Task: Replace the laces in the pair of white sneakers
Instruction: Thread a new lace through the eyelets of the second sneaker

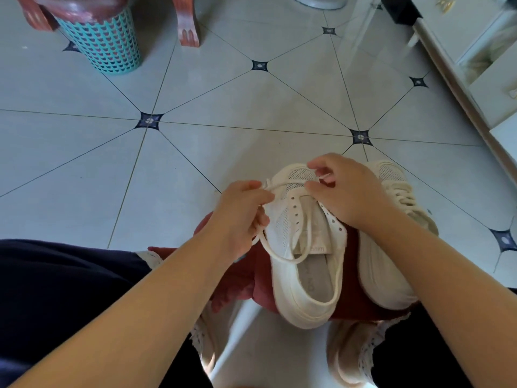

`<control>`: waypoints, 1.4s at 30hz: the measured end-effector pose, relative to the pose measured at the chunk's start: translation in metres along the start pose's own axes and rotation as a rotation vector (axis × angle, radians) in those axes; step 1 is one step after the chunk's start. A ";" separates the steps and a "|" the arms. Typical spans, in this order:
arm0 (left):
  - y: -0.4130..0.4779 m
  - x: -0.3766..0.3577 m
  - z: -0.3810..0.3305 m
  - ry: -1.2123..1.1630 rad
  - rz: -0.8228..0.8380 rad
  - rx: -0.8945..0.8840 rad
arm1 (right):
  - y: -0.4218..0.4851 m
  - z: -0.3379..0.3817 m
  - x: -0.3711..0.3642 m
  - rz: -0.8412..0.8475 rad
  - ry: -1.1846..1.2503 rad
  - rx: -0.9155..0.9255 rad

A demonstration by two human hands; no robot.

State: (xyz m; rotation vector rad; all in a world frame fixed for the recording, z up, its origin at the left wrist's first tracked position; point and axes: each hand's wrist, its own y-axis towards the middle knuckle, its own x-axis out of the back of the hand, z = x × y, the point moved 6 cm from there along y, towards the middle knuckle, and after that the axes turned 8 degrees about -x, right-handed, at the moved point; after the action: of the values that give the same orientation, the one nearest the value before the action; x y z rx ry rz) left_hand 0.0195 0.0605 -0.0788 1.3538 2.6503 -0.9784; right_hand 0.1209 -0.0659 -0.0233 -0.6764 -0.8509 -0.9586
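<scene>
White lace (282, 258) is held by both hands at the toe end of an unlaced white sneaker (282, 226).
Left hand (240, 217) is curled round the lace at the shoe's left edge. Right hand (347, 194) is pinching it between thumb and forefinger by the front eyelets, and the lace is stretched between the two. Slack is looped over the tongue and into the shoe opening. The sneaker is set on a red support (352, 287), toe pointed away. Second sneaker (391, 197), laced, is placed just beside it on the right and is largely covered by the right wrist and forearm. Teal basket (103, 43) and wooden legs (190, 26) are seen well apart on the tiled floor (223, 107). White cabinet (475, 51) is cut off at right. What the red support is cannot be told.
</scene>
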 end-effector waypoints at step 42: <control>-0.017 -0.041 -0.059 -0.207 0.322 -0.057 | -0.019 0.045 -0.016 0.339 0.367 0.102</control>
State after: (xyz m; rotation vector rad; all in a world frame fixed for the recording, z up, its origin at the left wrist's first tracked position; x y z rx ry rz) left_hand 0.0479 0.0546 -0.0108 1.5118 2.2058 -0.9362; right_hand 0.0854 -0.0311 -0.0119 -0.5142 -0.4395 -0.6978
